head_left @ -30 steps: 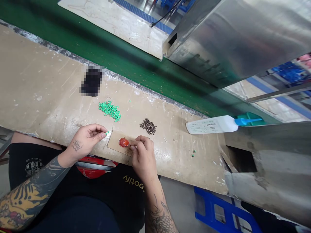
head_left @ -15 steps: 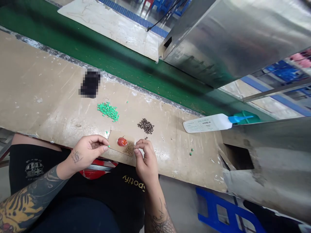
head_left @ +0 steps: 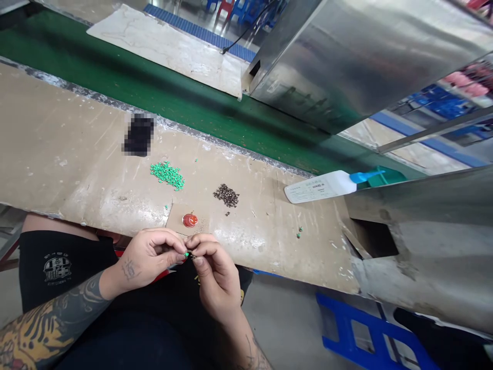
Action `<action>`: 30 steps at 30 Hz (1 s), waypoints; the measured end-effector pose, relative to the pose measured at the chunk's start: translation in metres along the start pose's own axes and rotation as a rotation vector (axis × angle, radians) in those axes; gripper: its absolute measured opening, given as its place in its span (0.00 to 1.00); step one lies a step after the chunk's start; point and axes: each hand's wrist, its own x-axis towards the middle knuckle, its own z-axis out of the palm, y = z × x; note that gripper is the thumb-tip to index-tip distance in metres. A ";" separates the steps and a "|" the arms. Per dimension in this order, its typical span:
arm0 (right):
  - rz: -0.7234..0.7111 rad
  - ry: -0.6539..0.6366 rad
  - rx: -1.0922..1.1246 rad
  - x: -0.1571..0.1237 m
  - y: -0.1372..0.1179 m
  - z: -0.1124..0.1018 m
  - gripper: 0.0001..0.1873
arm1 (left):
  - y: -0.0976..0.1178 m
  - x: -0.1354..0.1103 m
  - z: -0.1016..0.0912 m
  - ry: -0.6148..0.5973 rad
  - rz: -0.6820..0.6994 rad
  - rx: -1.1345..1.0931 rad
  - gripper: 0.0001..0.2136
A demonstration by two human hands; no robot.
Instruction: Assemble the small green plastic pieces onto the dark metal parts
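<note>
My left hand [head_left: 154,255] pinches a tiny green piece [head_left: 187,254] between thumb and fingertips. Right beside it, my right hand [head_left: 217,267] is closed on a small dark piece [head_left: 193,255]. The two fingertips meet just off the near table edge, above my lap; whether the pieces touch I cannot tell. Behind the hands lies a cardboard square [head_left: 175,218] with a small cap of red-orange liquid [head_left: 190,220] and scattered brown specks. Farther back are a heap of green pieces [head_left: 168,175] and a heap of dark metallic pieces [head_left: 226,196].
A white bottle with a blue nozzle [head_left: 321,187] lies on the right of the table [head_left: 265,231]. Two green-and-dark pieces [head_left: 299,233] sit before it. A blurred dark object [head_left: 138,134] is at back left. Metal housing [head_left: 308,61] rises at right, a blue stool [head_left: 362,329] below.
Both hands have come together and drawn back toward my body, off the cardboard. The right hand now has a dark piece showing at its fingertips beside the green one.
</note>
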 end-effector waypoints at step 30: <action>-0.145 0.000 -0.238 -0.007 -0.009 0.007 0.10 | 0.002 -0.012 0.014 0.082 0.288 0.376 0.09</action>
